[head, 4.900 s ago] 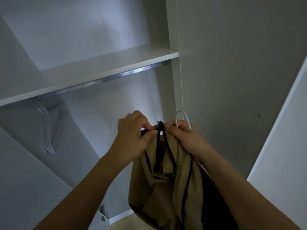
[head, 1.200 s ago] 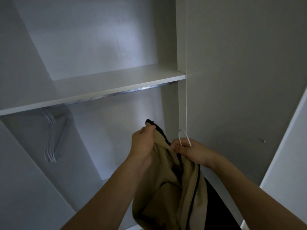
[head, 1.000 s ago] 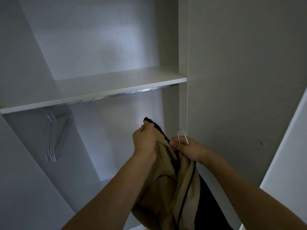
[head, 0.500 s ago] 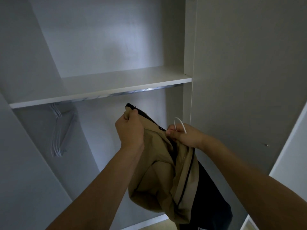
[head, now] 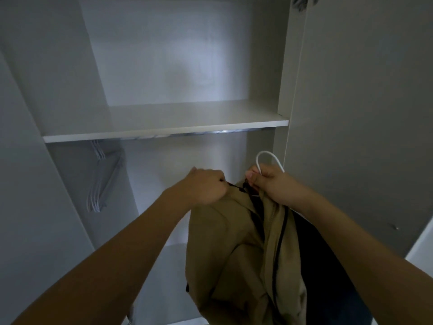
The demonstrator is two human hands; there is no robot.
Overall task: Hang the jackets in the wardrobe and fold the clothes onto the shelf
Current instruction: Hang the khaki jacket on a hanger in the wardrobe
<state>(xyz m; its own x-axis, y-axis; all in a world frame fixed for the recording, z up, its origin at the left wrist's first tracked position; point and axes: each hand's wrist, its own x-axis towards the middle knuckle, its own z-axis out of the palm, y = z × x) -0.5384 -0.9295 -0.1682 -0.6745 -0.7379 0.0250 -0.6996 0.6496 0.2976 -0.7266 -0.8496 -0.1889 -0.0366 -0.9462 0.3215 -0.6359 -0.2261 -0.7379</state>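
wardrobe [head: 70, 66]: white, dim; shelf [head: 164, 127] bare
jacket [head: 234, 254]: tan, black-lined, pinched by left hand [head: 206, 187]
hanger [head: 269, 159]: gripped by right hand [head: 273, 184]

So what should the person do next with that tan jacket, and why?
Probably lift the white hanger hook up and over the metal rail under the shelf. The right hand grips the hook, the left hand holds the tan jacket at its collar, and the hook is below the rail, not yet on it.

Jacket [head: 236, 249] below shelf [head: 164, 130], hangers [head: 100, 181] left on rail [head: 210, 133]
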